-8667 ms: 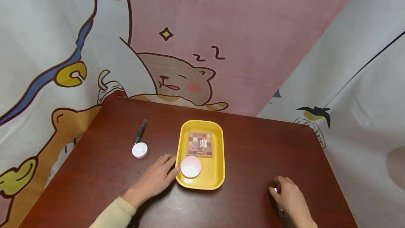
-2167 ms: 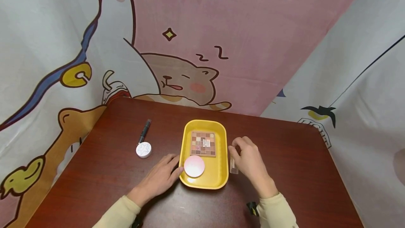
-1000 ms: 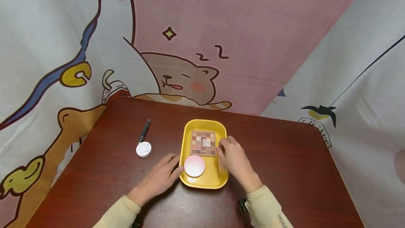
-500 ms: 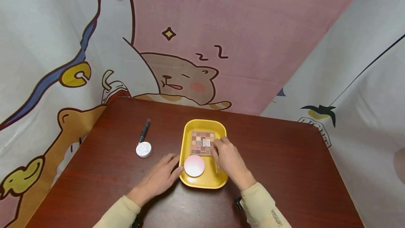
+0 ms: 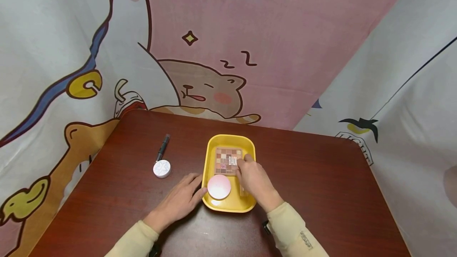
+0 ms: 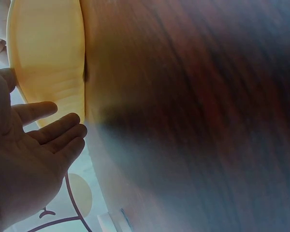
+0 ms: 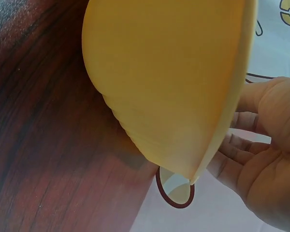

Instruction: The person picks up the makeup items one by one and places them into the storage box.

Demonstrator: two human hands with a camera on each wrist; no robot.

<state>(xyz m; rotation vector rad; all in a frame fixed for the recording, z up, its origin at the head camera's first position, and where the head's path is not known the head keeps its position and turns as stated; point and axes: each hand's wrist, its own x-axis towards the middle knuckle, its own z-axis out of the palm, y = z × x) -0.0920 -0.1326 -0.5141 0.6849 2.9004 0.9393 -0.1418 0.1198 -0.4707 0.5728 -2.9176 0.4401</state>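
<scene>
One tray (image 5: 233, 203): steady it with your left hand (image 5: 177, 199), thumb at its rim, fingers loosely straight.
Palette (image 5: 224, 162): avoid nudging it.
Tube (image 5: 244, 191): inside the tray, right of the pink case (image 5: 219, 187), pinched in your right hand (image 5: 256, 179); ease it down flat.

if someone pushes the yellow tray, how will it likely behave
The yellow tray is probably stiff, its rim showing an even outline. It seems apt to slide rather than tip, resting flat on the table. The pink case inside might shift, with bare tray beside it.
</scene>
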